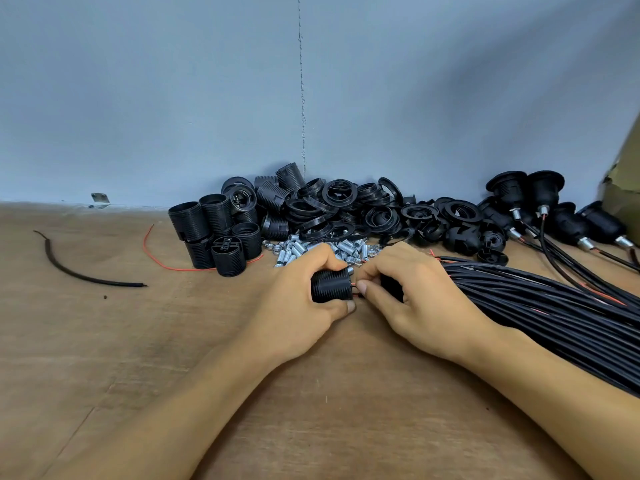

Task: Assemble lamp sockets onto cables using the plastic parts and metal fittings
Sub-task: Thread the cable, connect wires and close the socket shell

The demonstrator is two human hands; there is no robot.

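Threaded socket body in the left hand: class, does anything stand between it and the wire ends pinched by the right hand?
Nothing visible does. The left hand grips the threaded socket body; the right hand pinches the wire ends right beside its end. The metal fittings lie behind both.

Plastic sockets [221, 230]: no lettering can be read, middle of the frame.
Metal fittings [298, 251]: no markings can be read.
Cables [554, 306]: no print can be read, right side.
Cardboard box [623, 199]: no label can be read, right edge.
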